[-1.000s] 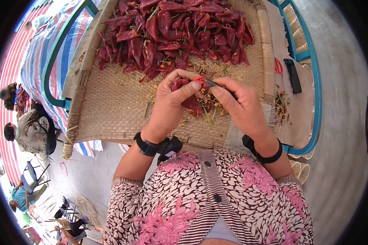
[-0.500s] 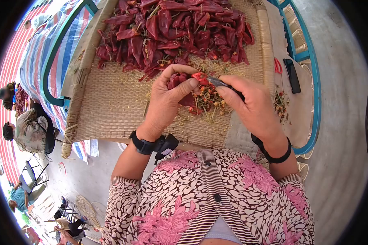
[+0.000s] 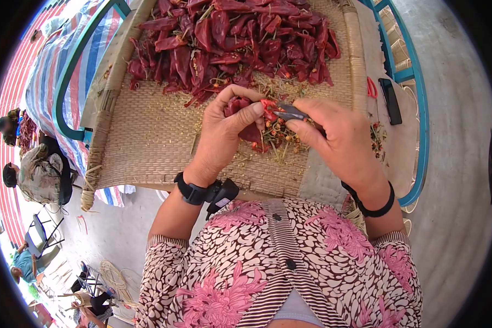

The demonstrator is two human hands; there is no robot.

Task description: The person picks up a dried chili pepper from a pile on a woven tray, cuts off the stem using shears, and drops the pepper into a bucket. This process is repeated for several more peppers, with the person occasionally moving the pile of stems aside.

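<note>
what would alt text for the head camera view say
Two bare hands, the left gripping a dried dark-red pepper and the right a small dark metal blade at its bright red end, meet above a woven straw-coloured tray. Beyond them lies a heap of wrinkled dark-red peppers.

Peppers: dark red. Shirt: brown-and-cream blotches, pink flowers, striped placket. Frame: teal; phone: black.

no readable text, numbers or signs. white label on black wrist device: print too small to read.
</note>
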